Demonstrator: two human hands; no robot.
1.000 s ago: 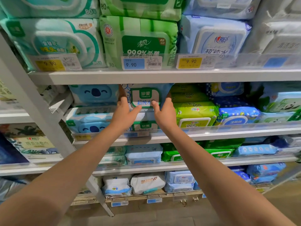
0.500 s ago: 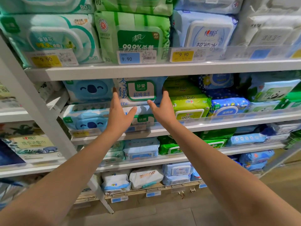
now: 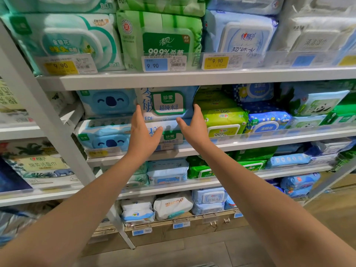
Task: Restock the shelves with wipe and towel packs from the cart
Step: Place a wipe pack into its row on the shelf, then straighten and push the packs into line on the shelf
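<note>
Head view: in the centre of the frame, a blue-and-white wipe pack [image 3: 167, 104] with a green-edged label sits on the second shelf [image 3: 269, 140], just under the shelf board above [image 3: 192, 79]. It lies on top of a second pack of the same kind [image 3: 170, 136].

The left hand [image 3: 143, 135] is at the pack's left edge and the right hand [image 3: 194, 128] at its right edge. Both hands are released: the fingers [image 3: 137, 112] are straight and point upward along the pack's sides, and the thumbs spread inward over the lower pack. Nothing is grasped. The fingertips appear to touch the pack's side edges.

Left of the pack, two koala-face packs [image 3: 107, 102] are stacked one above the other. Right of it are yellow-green packs [image 3: 224, 120], then blue checked ones [image 3: 267, 122].

Across the top of the frame, the shelf above carries larger green and blue packs behind price tags [image 3: 163, 63] reading 9.90. Lower shelves toward the bottom of the frame hold more packs.
</note>
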